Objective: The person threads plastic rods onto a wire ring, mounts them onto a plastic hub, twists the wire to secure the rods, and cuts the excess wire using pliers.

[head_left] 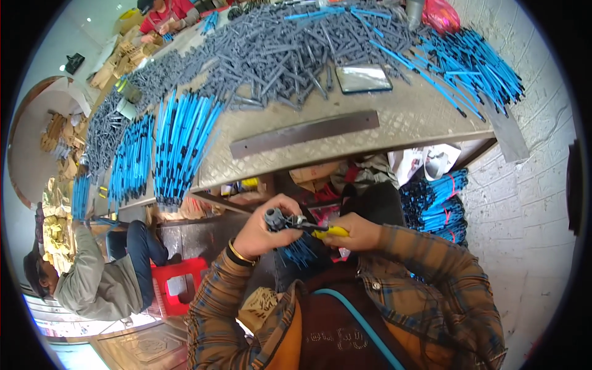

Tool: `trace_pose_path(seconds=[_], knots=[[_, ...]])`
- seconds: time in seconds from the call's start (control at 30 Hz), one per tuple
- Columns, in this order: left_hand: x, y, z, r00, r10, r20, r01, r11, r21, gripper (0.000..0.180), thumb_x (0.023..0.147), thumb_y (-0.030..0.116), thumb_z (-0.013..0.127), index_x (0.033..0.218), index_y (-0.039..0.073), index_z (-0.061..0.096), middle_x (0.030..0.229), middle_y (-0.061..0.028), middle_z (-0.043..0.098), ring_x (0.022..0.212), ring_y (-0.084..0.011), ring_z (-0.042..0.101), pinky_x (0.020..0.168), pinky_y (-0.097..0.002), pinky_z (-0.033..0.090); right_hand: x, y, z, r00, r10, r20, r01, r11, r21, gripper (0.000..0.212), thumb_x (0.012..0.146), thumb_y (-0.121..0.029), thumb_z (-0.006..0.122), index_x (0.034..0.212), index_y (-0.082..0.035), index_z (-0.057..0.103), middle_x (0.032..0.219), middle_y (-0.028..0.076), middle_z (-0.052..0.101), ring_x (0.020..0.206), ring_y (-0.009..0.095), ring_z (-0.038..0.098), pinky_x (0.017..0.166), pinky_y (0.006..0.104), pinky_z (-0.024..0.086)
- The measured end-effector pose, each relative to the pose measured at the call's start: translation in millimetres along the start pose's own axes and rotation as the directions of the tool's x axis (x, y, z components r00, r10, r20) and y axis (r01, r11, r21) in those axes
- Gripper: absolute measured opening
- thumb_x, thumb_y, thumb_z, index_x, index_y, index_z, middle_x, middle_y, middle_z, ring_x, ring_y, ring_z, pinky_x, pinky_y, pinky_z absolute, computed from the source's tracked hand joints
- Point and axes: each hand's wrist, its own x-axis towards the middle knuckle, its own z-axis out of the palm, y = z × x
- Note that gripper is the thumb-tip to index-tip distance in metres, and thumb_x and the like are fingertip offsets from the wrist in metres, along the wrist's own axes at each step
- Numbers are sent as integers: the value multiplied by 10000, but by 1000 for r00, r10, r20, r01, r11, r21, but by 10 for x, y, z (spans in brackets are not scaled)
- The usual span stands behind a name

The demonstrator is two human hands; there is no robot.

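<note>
Across the upper frame we see a worktable (425, 114) heaped with grey tubular parts (271, 65). Blue rods (182, 145), a smartphone (364, 79) and a metal bar (305, 134) share its surface.

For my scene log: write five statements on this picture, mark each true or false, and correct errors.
The right grip holds a yellow-handled tool. True.
The left grip is empty. False: the left grip holds a gray tubular piece.
A dark flat bar lies on the table. True.
A person in red is at right. False: the person in red is at upper left.
Blue sticks flank the heap of gray parts. True.
</note>
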Motion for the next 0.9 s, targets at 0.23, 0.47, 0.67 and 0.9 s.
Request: trace_pose_path(seconds=[0.23,0.47,0.67,0.9], knots=[[-16,-41,-7,999,-30,31,33,992,-120,327,697,0,650,987,56,509,876,9,525,808,-60,496,733,-217,415,3,-126,-340,994,-96,48,102,983,-152,282,853,-313,597,922,-40,617,706,80,607,648,178,587,613,296,462],[-12,-68,-13,1000,-25,16,27,997,-76,356,700,0,642,1028,46,512,890,-1,535,812,-63,518,733,-224,427,-58,-390,-503,990,-84,115,118,939,-323,291,826,-301,629,918,-25,616,839,106,619,769,254,594,679,333,465],[17,-30,-26,999,-45,28,47,996,-81,378,676,-2,649,1016,23,486,893,-63,562,825,-153,595,734,-284,479,-57,-429,-551,986,-82,144,127,933,-338,330,834,-345,611,941,-33,613,814,109,591,765,259,588,674,340,465],[82,52,-23,995,-62,81,67,996,-52,378,679,13,667,1020,22,504,907,-57,556,853,-149,590,761,-279,472,-94,-663,-660,983,17,180,59,912,-406,317,833,-324,620,963,-34,613,837,106,600,777,254,585,697,323,468]])
